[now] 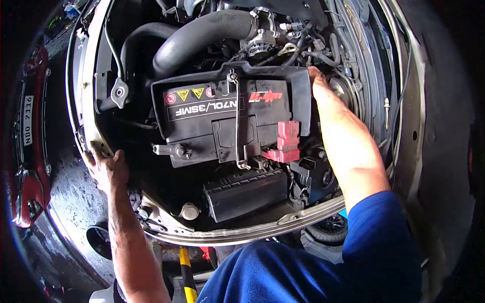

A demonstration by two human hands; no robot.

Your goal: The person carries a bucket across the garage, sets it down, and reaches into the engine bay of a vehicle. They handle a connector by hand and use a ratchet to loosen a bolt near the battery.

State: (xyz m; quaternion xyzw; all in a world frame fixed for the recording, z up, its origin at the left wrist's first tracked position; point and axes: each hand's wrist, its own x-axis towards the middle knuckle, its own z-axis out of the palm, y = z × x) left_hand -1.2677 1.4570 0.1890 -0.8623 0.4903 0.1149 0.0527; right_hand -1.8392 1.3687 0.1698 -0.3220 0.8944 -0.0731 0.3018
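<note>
A black car battery sits in the engine bay, its printed label upside down to me. Around its back and sides stands a black plastic battery cover. A metal hold-down bracket crosses the battery top. One terminal clamp is bare metal; the other is under a red terminal cover. My right hand is against the cover's far right corner, most of its fingers hidden. My left hand rests on the metal front panel, thumb apart from the fingers, no loose object in it.
A thick black intake hose curves behind the battery. The radiator cap is at left. A ribbed black box lies nearer me, inside the fender edge. A red car stands at far left.
</note>
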